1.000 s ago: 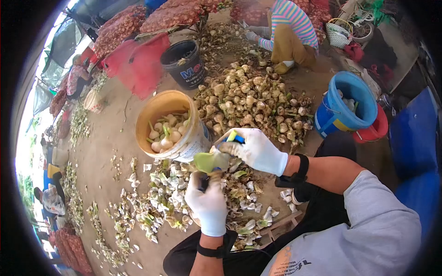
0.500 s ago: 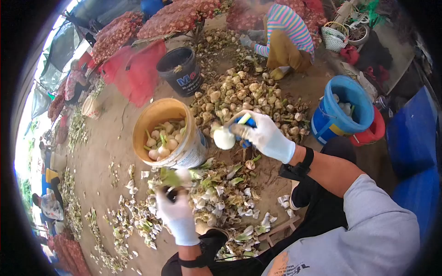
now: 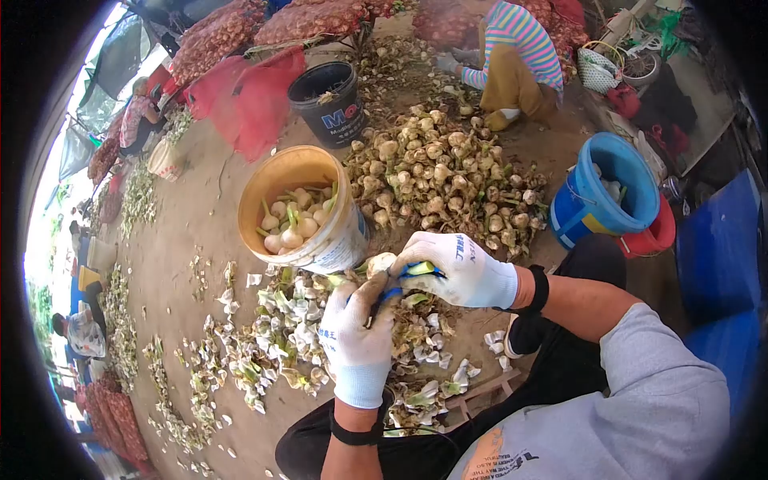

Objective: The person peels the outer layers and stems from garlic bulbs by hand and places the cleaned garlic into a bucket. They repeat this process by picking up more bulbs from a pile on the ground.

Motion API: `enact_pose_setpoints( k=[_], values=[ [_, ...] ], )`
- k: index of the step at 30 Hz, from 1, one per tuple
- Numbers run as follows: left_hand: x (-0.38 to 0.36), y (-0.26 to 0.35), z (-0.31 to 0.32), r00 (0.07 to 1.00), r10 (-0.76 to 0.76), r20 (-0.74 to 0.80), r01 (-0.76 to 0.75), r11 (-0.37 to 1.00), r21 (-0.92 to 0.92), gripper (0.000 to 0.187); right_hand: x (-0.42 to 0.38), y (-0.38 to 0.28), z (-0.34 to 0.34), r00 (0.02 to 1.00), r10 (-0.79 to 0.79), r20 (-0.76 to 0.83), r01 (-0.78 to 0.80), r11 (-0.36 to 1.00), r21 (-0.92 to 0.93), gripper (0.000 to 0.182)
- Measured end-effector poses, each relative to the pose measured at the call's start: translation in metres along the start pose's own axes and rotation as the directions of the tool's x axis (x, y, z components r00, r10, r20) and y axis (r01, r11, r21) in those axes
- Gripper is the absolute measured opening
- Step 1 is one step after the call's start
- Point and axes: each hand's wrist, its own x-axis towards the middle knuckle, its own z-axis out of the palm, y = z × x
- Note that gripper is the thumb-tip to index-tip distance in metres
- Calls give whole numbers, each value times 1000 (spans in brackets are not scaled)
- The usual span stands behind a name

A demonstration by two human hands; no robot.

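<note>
A pale garlic bulb sits at the fingertips where both white-gloved hands meet, above the heap of peelings. My left hand is closed, its thumb and fingers pressed up against the bulb from below. Closed too, my right hand grips from the right, a green stalk showing between its fingers. Blue material shows around the fingers of both hands; what it belongs to I cannot tell. Just beyond the hands stands a yellowish-white bucket with trimmed garlic bulbs inside.
A large pile of untrimmed garlic lies ahead. Peelings cover the ground below. A black bucket stands behind, a blue bucket and red basin at right. A person in stripes crouches beyond, near red net sacks.
My left hand has moved up and right to meet my right hand, which has come slightly down. The bulb is now between both hands. The view has shifted slightly.
</note>
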Motion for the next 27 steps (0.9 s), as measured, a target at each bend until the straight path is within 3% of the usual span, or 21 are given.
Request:
enact_pose_setpoints(
  k=[2,5,7,10,12,18,20,22,23,24,27],
  values=[
    [-1,-2,1,998,50,-36,-50,999,-12,27,0,-1,-2,1000,-29,-4,30,999,35,25],
    [-4,0,0,988,155,11,-155,980,129,21,-4,3,2,1000,-31,1,31,998,47,24],
    [-3,-1,4,990,41,-133,-34,998,52,16,-3,3,0,999,-20,-39,22,997,72,24],
    [4,-9,-3,972,-19,-234,37,997,71,11,-1,4,-4,997,-21,-79,28,996,82,31],
    [8,-19,-6,946,-59,-318,96,990,101,9,-1,1,-7,990,-134,-40,136,989,54,35],
    [16,-36,-25,916,-108,-386,225,936,270,11,-5,-3,-19,977,-210,41,210,978,-14,35],
    [12,-32,-27,934,-188,-304,255,947,197,13,-6,-4,-20,980,-172,101,171,985,10,27],
    [7,-22,-21,944,-328,-25,313,920,-235,19,-8,1,-18,984,-160,73,160,987,8,28],
    [2,-12,-27,948,-302,99,312,943,-112,24,-8,3,-17,987,-153,49,153,988,6,29],
    [1,-4,-25,957,-253,145,275,947,-166,22,-8,4,-17,987,-153,49,153,988,6,29],
    [-5,-1,-13,968,-235,93,251,940,-229,19,-8,3,-16,995,-96,32,94,993,68,28]
  ],
)
